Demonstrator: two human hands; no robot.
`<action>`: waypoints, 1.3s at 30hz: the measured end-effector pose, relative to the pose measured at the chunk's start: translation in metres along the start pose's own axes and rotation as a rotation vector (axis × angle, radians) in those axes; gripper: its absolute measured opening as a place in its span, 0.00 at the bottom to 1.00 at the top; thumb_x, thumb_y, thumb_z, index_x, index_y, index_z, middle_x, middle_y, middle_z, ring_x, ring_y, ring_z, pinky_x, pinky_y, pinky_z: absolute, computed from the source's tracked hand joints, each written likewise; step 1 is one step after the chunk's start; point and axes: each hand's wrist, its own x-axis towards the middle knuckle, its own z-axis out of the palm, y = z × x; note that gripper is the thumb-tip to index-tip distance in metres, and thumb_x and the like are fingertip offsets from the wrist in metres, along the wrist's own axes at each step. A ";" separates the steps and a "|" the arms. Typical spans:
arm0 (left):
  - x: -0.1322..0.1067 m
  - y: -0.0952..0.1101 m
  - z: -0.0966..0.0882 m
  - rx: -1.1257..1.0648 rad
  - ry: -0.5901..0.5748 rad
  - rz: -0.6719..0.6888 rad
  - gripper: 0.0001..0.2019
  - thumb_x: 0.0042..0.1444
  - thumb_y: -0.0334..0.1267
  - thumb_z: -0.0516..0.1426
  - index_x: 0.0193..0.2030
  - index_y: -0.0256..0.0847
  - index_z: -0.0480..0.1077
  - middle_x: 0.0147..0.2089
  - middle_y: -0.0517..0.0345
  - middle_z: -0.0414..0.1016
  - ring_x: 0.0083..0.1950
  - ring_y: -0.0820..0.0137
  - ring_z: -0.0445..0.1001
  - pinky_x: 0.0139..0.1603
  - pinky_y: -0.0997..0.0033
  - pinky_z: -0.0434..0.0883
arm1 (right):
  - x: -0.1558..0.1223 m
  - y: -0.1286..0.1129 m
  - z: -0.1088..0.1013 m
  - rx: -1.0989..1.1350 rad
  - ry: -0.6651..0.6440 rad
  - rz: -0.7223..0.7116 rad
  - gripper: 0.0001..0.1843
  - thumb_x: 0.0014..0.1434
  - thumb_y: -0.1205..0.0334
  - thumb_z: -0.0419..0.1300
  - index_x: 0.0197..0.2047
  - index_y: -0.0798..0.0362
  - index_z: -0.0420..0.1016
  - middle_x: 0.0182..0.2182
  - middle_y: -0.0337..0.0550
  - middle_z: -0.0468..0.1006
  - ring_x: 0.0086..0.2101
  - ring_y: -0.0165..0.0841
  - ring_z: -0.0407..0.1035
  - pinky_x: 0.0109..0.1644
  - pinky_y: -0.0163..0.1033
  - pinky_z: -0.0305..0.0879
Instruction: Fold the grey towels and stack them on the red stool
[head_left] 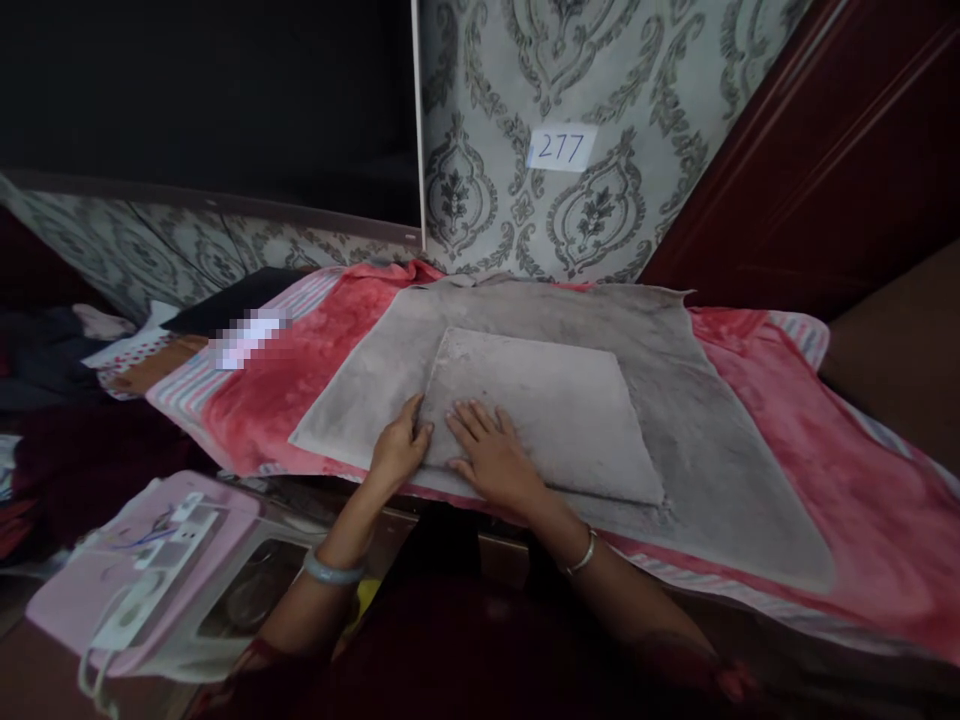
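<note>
A folded grey towel (540, 405) lies flat on a larger grey cloth (720, 470), which is spread over a red plush blanket (810, 410) with striped borders. My right hand (491, 455) rests flat on the towel's near left part, fingers spread. At the towel's left edge is my left hand (401, 440), its thumb and forefinger apart and touching the edge. The undersides of both hands are hidden.
A pink-lidded box (187, 510) with a white power strip (154, 575) on it stands at the lower left. Behind are a dark television screen (210, 100) and a patterned wall (525, 60) with a paper label (562, 147). Dark red wood (825, 150) stands at right.
</note>
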 end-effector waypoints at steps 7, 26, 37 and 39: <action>0.002 0.000 -0.007 -0.288 0.004 -0.127 0.32 0.54 0.41 0.61 0.67 0.39 0.66 0.29 0.59 0.73 0.30 0.65 0.73 0.36 0.65 0.74 | -0.041 0.021 0.014 -0.015 0.073 0.037 0.36 0.68 0.55 0.56 0.75 0.54 0.54 0.74 0.53 0.51 0.72 0.44 0.45 0.74 0.61 0.44; -0.040 0.045 0.008 -1.566 0.170 -0.633 0.08 0.49 0.27 0.62 0.36 0.40 0.73 0.43 0.53 0.81 0.42 0.67 0.79 0.38 0.70 0.78 | -0.132 0.131 0.024 0.053 0.583 0.317 0.27 0.72 0.53 0.49 0.70 0.49 0.65 0.66 0.54 0.68 0.67 0.47 0.59 0.67 0.62 0.60; -0.038 0.074 0.045 -1.565 0.141 -0.587 0.23 0.50 0.28 0.64 0.53 0.47 0.72 0.54 0.53 0.79 0.60 0.60 0.75 0.50 0.64 0.79 | -0.158 0.128 0.016 -0.114 0.396 0.255 0.37 0.66 0.51 0.57 0.75 0.48 0.56 0.72 0.53 0.58 0.71 0.49 0.48 0.69 0.65 0.53; -0.033 0.083 0.046 -1.540 0.163 -0.642 0.23 0.52 0.27 0.63 0.54 0.47 0.72 0.55 0.52 0.79 0.61 0.59 0.75 0.49 0.63 0.80 | -0.154 0.125 0.016 -0.130 0.387 0.240 0.34 0.66 0.56 0.56 0.74 0.48 0.58 0.70 0.52 0.61 0.71 0.48 0.50 0.69 0.66 0.53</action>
